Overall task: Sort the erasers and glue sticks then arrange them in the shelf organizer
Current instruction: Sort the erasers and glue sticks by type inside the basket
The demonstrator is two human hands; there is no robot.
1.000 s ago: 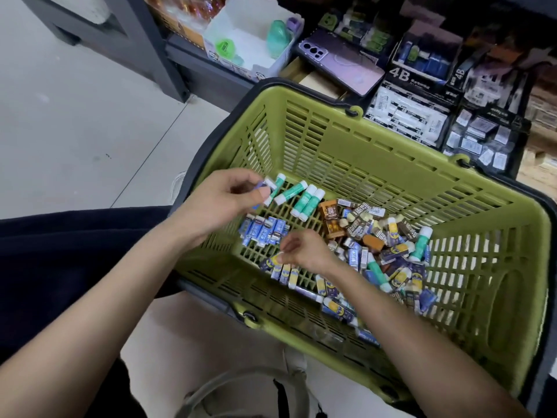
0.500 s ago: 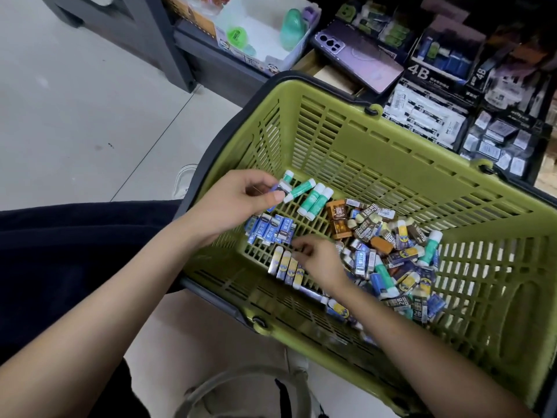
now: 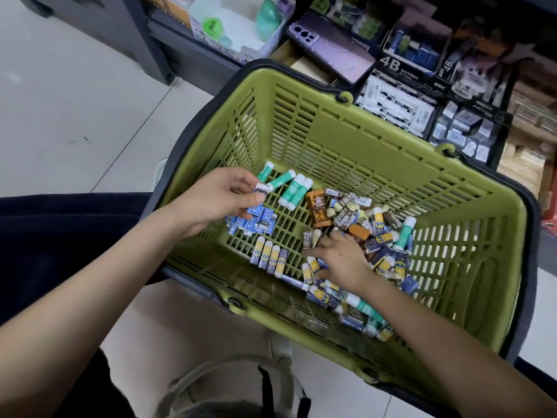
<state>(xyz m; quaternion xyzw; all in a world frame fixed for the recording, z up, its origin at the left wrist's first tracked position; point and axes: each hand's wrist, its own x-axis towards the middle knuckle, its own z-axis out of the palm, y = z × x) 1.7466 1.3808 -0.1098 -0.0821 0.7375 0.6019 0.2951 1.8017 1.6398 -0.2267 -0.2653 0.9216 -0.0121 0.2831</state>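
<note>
A green plastic basket (image 3: pixel 376 140) holds erasers and glue sticks. Several green-and-white glue sticks (image 3: pixel 294 191) lie side by side at its back left. Blue erasers (image 3: pixel 256 223) sit grouped below them, and a row of yellow-and-blue erasers (image 3: pixel 269 259) lies nearer the front. A mixed pile (image 3: pixel 370 224) fills the middle right. My left hand (image 3: pixel 217 200) hovers over the blue group, pinching a small blue eraser (image 3: pixel 260 188). My right hand (image 3: pixel 340 260) rests palm-down on the pile with fingers spread over loose erasers.
Shelf trays stand behind the basket: a white box (image 3: pixel 241 40) with green items, a purple phone (image 3: pixel 331 46), and black "4B" eraser boxes (image 3: pixel 398 95). Pale floor tiles spread left. A dark-clothed leg lies at the lower left.
My right hand has slid right from the yellow-and-blue row into the mixed pile. My left hand stays near the blue group, still pinching the eraser.
</note>
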